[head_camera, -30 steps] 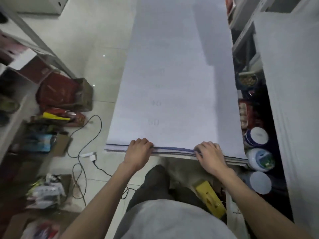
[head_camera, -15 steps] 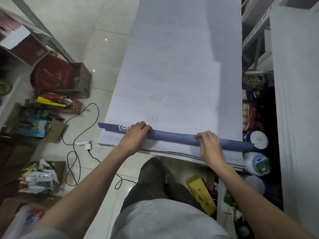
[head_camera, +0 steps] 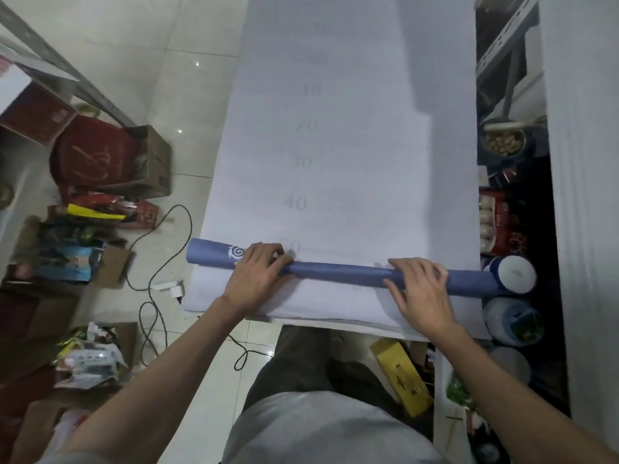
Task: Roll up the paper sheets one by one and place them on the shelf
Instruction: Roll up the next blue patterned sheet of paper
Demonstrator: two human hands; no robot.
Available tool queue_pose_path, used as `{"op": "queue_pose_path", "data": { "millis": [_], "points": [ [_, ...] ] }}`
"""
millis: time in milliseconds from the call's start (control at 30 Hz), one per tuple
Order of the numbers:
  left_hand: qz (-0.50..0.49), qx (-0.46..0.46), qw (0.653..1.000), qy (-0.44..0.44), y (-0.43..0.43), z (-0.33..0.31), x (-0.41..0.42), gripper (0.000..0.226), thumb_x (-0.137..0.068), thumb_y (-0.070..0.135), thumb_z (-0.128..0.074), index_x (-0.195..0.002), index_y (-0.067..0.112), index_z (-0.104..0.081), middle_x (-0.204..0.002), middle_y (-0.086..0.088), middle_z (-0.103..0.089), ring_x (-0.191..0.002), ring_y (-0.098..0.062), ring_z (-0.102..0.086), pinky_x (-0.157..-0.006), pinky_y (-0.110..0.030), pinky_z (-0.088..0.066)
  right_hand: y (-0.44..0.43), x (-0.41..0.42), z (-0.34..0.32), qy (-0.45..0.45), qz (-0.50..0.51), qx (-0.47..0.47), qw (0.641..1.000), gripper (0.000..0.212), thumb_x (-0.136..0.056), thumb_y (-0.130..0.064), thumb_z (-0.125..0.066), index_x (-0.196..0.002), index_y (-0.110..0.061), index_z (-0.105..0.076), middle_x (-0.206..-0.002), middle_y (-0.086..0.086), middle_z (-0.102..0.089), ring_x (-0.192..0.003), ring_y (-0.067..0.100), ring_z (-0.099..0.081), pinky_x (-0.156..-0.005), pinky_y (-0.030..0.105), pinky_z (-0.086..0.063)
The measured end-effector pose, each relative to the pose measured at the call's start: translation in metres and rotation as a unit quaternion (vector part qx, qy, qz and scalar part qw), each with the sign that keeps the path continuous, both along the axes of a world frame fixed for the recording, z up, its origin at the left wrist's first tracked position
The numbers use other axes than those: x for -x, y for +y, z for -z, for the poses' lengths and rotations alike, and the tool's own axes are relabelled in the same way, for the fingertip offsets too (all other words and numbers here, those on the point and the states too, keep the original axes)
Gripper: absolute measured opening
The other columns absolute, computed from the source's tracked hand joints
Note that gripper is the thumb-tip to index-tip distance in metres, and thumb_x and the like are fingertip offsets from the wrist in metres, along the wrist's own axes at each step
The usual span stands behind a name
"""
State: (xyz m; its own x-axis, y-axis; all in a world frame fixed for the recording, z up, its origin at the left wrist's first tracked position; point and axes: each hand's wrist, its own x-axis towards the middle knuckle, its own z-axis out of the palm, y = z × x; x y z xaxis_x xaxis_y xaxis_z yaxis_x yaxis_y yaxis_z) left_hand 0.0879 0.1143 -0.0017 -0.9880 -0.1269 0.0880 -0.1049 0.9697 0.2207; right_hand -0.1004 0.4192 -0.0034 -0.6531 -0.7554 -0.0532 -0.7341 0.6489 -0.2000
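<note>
Both forearms reached forward and down from the bottom of the head view, bare to the elbow. The left hand point(head_camera: 258, 274) sat palm-down on the rolled blue sheet point(head_camera: 338, 272), its fingers bent over the top and far side of the roll and its thumb hidden. The right hand point(head_camera: 418, 286) lay across the roll further along. Its fingers were spread and nearly straight, pressing down, with the thumb along the near side.

The roll lay crosswise near the near end of the stack of paper sheets point(head_camera: 335, 145), which stretched away over the tiled floor point(head_camera: 140, 48). Its left end jutted past the stack's edge, and its right end stopped just beside a white-lidded jar point(head_camera: 516, 273). A metal shelf point(head_camera: 502, 38) stood to the right.
</note>
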Motion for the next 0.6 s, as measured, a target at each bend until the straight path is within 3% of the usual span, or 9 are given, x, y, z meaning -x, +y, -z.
{"op": "queue_pose_path", "data": {
  "millis": [133,233,333,433,500,600],
  "points": [
    [0.000,0.022,1.000,0.011,-0.006,0.005,0.013,0.031,-0.099,0.035,-0.053,-0.113,0.011,-0.066,-0.098,-0.008,-0.066,-0.085,-0.030,-0.060,-0.088,-0.041,-0.045,-0.010,0.009,-0.001,0.023,-0.010,-0.001,1.000,0.045,-0.097,-0.040,-0.038,-0.117,-0.012,-0.066,-0.116,0.010,-0.066,-0.108,0.030,-0.061,-0.096,0.047,-0.035],
    [-0.001,0.047,0.999,0.004,-0.007,0.012,0.022,0.026,-0.101,0.029,-0.046,-0.108,0.012,-0.065,-0.095,-0.007,-0.065,-0.081,-0.031,-0.062,-0.090,-0.042,-0.043,-0.008,0.014,0.005,0.022,-0.012,0.007,1.000,0.046,-0.096,-0.043,-0.046,-0.124,-0.011,-0.066,-0.127,0.011,-0.062,-0.114,0.032,-0.058,-0.096,0.049,-0.036],
    [0.007,0.059,0.998,0.009,-0.011,0.023,0.021,0.024,-0.100,0.027,-0.052,-0.118,0.012,-0.059,-0.111,-0.011,-0.064,-0.093,-0.033,-0.063,-0.098,-0.046,-0.042,-0.005,0.016,0.010,0.024,-0.019,-0.018,0.999,0.053,-0.094,-0.053,-0.047,-0.131,-0.017,-0.061,-0.128,0.010,-0.056,-0.116,0.030,-0.053,-0.094,0.048,-0.035],
    [0.038,0.062,0.997,0.013,-0.016,0.028,0.020,0.052,-0.097,0.046,-0.061,-0.134,0.010,-0.056,-0.128,-0.017,-0.057,-0.111,-0.034,-0.055,-0.104,-0.049,-0.041,-0.005,0.021,0.014,0.024,-0.007,-0.014,1.000,0.053,-0.096,-0.056,-0.041,-0.128,-0.019,-0.062,-0.121,0.006,-0.061,-0.111,0.027,-0.053,-0.093,0.046,-0.035],
    [0.034,0.065,0.997,0.025,-0.017,0.028,0.022,0.059,-0.097,0.053,-0.059,-0.135,0.008,-0.058,-0.122,-0.018,-0.057,-0.106,-0.035,-0.053,-0.101,-0.049,-0.042,-0.008,0.025,0.016,0.020,0.013,-0.003,1.000,0.051,-0.097,-0.056,-0.039,-0.124,-0.020,-0.062,-0.115,0.002,-0.065,-0.109,0.024,-0.056,-0.093,0.044,-0.033],
    [0.028,0.076,0.996,0.031,-0.021,0.023,0.030,0.046,-0.104,0.043,-0.047,-0.129,0.008,-0.063,-0.108,-0.013,-0.063,-0.092,-0.033,-0.059,-0.094,-0.047,-0.046,-0.016,0.030,0.018,0.037,0.033,0.014,0.999,0.046,-0.099,-0.053,-0.038,-0.114,-0.019,-0.064,-0.109,0.002,-0.067,-0.105,0.024,-0.059,-0.091,0.044,-0.034]
  ]
}}
